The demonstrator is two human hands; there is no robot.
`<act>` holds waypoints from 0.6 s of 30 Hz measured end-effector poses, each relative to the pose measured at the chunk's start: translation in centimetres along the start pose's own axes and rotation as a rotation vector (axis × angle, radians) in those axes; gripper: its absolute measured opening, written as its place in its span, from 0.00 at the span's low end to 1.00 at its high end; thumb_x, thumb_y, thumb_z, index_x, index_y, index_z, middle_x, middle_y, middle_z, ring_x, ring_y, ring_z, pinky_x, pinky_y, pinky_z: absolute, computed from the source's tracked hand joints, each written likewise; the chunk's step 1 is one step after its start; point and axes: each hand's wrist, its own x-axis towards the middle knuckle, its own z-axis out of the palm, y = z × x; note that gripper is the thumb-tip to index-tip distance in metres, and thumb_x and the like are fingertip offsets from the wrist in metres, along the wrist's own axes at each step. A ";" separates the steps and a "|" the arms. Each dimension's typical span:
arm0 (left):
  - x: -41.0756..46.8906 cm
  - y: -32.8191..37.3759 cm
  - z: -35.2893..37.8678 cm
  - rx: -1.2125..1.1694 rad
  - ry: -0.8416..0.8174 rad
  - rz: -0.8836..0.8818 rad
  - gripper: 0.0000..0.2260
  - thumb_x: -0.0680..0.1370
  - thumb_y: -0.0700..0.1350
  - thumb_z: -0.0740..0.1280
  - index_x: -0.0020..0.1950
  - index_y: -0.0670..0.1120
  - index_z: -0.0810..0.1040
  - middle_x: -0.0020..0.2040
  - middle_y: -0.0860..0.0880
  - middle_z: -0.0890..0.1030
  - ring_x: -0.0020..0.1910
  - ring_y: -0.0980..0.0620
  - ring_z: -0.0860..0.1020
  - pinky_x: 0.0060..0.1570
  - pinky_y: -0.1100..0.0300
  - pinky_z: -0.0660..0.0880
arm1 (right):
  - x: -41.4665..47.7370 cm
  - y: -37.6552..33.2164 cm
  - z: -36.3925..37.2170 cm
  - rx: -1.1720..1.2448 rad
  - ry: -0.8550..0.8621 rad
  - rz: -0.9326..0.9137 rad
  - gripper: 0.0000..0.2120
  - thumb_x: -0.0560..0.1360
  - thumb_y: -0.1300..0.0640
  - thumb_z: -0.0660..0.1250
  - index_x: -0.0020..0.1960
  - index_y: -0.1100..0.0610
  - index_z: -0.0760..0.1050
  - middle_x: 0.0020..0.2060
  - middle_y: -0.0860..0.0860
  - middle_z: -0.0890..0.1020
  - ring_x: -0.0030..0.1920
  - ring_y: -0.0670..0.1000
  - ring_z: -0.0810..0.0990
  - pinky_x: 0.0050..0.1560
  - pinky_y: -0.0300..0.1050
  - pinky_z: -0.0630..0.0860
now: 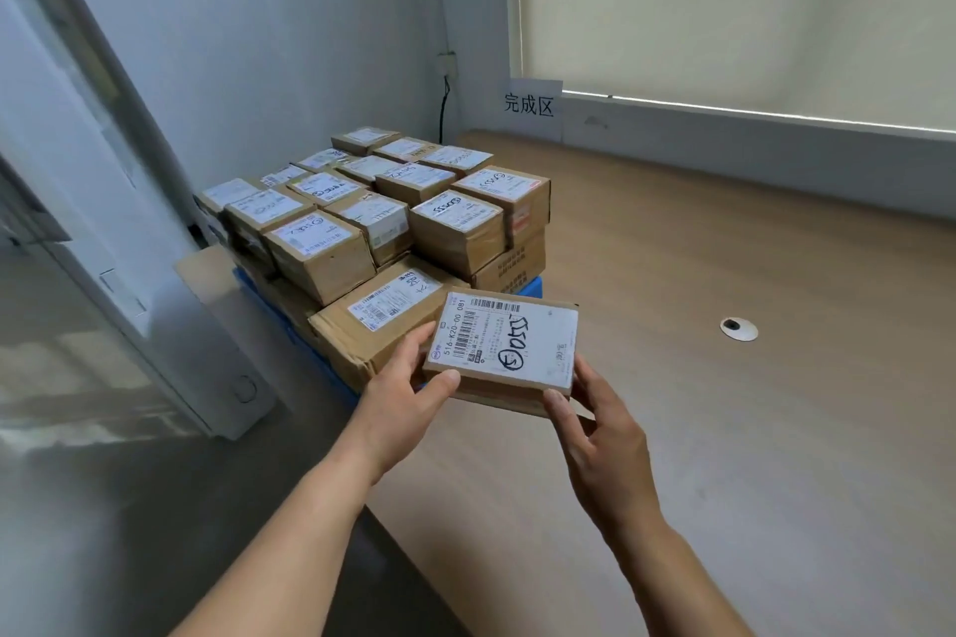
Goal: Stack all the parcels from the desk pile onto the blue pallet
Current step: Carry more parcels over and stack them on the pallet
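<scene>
A flat brown cardboard parcel point(504, 352) with a white shipping label is held in both hands, just in front of the stack. My left hand point(406, 391) grips its left edge, thumb on the near side. My right hand point(589, 416) grips its near right corner. Several brown parcels point(372, 222) with white labels are stacked in layers on the blue pallet point(533, 286), which shows only as thin blue edges under the stack. A larger flat parcel point(380, 321) lies at the stack's near corner, right beside the held one.
The pallet sits on a wooden desk point(724, 326) against a grey wall corner. A white sign with characters point(530, 106) hangs on the wall behind. A round cable grommet point(738, 329) is set in the desk to the right. A white panel point(181, 326) leans at left.
</scene>
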 end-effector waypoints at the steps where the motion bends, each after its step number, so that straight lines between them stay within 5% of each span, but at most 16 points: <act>1: 1.1 0.0 -0.9 0.006 -0.002 0.002 0.21 0.79 0.45 0.63 0.66 0.64 0.61 0.61 0.60 0.74 0.61 0.59 0.72 0.58 0.65 0.70 | 0.7 -0.1 0.9 0.004 -0.007 0.002 0.23 0.77 0.54 0.65 0.71 0.51 0.67 0.60 0.44 0.76 0.58 0.42 0.75 0.51 0.26 0.73; 5: 4.7 -0.6 -4.2 0.062 -0.018 0.006 0.23 0.79 0.43 0.63 0.72 0.58 0.62 0.59 0.61 0.73 0.58 0.61 0.72 0.48 0.72 0.68 | 3.0 -0.8 4.2 -0.007 -0.038 0.010 0.24 0.78 0.54 0.63 0.73 0.50 0.65 0.63 0.43 0.74 0.60 0.42 0.74 0.54 0.31 0.73; 9: 8.2 -1.3 -7.2 0.128 -0.061 0.050 0.23 0.79 0.43 0.62 0.72 0.59 0.62 0.63 0.60 0.73 0.63 0.59 0.71 0.60 0.62 0.67 | 5.7 -2.0 7.3 -0.046 -0.047 -0.001 0.24 0.79 0.51 0.61 0.74 0.51 0.63 0.65 0.46 0.74 0.61 0.42 0.73 0.54 0.28 0.69; 14: 13.7 -2.5 -11.4 0.336 -0.122 0.097 0.24 0.79 0.46 0.62 0.74 0.56 0.61 0.65 0.57 0.71 0.64 0.54 0.70 0.65 0.54 0.67 | 8.7 -2.9 11.8 -0.117 -0.005 0.017 0.28 0.78 0.44 0.58 0.75 0.53 0.62 0.68 0.49 0.72 0.66 0.47 0.72 0.64 0.45 0.71; 18: 18.8 -2.9 -14.4 0.592 -0.173 0.185 0.26 0.80 0.50 0.61 0.76 0.53 0.58 0.71 0.50 0.66 0.69 0.51 0.65 0.66 0.54 0.64 | 11.1 -4.0 15.5 -0.163 0.040 0.060 0.26 0.79 0.47 0.59 0.75 0.53 0.61 0.68 0.49 0.72 0.66 0.48 0.72 0.64 0.46 0.71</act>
